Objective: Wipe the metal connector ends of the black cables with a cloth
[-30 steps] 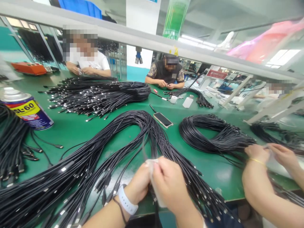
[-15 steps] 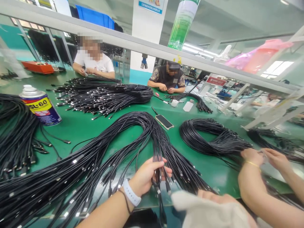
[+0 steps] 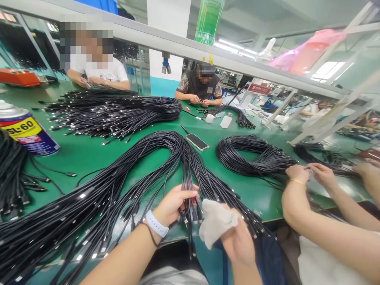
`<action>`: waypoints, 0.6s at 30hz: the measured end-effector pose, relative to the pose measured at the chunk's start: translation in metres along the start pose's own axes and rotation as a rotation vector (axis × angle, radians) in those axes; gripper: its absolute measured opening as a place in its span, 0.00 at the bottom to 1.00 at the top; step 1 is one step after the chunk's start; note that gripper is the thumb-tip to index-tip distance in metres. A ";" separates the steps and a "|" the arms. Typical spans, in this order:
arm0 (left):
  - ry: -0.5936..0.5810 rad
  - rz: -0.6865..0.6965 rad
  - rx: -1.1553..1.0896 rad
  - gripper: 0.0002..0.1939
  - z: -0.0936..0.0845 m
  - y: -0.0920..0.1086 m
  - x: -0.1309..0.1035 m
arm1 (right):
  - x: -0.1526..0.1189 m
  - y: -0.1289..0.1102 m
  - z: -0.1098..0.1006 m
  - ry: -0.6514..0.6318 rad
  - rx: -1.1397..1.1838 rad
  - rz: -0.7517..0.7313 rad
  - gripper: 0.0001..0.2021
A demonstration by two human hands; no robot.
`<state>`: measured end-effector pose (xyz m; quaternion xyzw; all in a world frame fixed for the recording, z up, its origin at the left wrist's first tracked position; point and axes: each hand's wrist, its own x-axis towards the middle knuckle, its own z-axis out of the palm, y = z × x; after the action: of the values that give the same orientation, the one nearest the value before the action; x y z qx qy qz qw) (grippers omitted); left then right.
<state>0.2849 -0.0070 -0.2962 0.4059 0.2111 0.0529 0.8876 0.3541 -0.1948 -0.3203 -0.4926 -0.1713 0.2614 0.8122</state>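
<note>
My left hand (image 3: 178, 202), with a pale watch strap at its wrist, is closed around a small bunch of black cables (image 3: 187, 174). Their plug ends hang below my fingers over the table's front edge. A crumpled whitish cloth (image 3: 218, 222) is held in my right hand (image 3: 239, 239), just right of the plugs; the cloth hides some of my fingertips. The held cables belong to a large bundle (image 3: 130, 166) that arches across the green table (image 3: 202, 166), its plugs spread to the left and right of my hands.
A spray can (image 3: 29, 130) stands at the left beside more cables. Beyond the bundle lie a phone (image 3: 196, 141) and a looped cable coil (image 3: 249, 156). At right, a co-worker's hands (image 3: 308, 174) handle something small. Two people sit across the table under a shelf rail (image 3: 178, 41).
My right hand with the cloth has come up from the lower edge toward the plugs. My left hand still grips the cables. The view has shifted slightly.
</note>
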 end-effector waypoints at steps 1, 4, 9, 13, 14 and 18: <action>-0.007 -0.012 -0.005 0.13 -0.001 0.000 0.000 | 0.001 0.004 0.003 -0.007 0.075 0.030 0.11; -0.025 -0.029 -0.022 0.14 -0.002 0.000 0.000 | 0.002 0.009 0.009 -0.010 0.195 0.106 0.14; -0.001 -0.023 -0.067 0.13 -0.002 0.000 0.001 | -0.001 0.011 0.003 -0.039 0.375 0.173 0.13; -0.016 0.024 -0.106 0.12 0.001 0.002 0.001 | -0.006 0.010 -0.004 -0.001 0.394 0.138 0.13; -0.023 0.035 -0.111 0.11 0.001 0.002 0.000 | -0.007 0.009 -0.005 0.007 0.369 0.133 0.14; 0.000 0.067 -0.106 0.11 0.003 0.001 -0.002 | -0.016 0.010 0.000 0.040 0.180 0.115 0.16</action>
<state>0.2842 -0.0088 -0.2927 0.3653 0.1941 0.0937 0.9056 0.3382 -0.2002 -0.3297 -0.4319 -0.1023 0.3117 0.8401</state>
